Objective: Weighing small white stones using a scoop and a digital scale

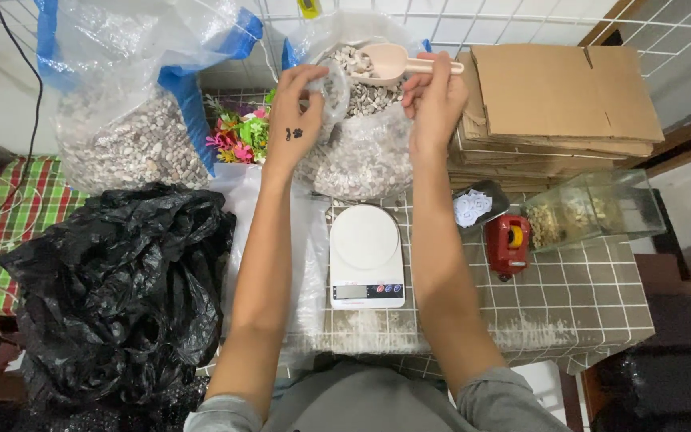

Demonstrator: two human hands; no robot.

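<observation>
Hands were both raised over the far edge of the tiled table. The left hand had its fingers curled, pinching the thin clear rim of a small plastic bag and holding it open just beside the scoop. The right hand was closed in a fist around the handle of a smooth beige plastic scoop, its rounded bowl loaded with pale, irregular pebbles. Scoop and small bag sat above the mouth of a large clear sack of fine mixed gravel, which stood at the back of the table. A second clear sack with blue trim, holding similar gravel, stood to the left, with a cluster of bright artificial flowers between the two. A white digital scale with a round platter lay bare between the forearms. Crumpled glossy black plastic bags were heaped at the left. To the right lay a stack of flattened brown cardboard, a red tape dispenser and a rectangular glass tank.
</observation>
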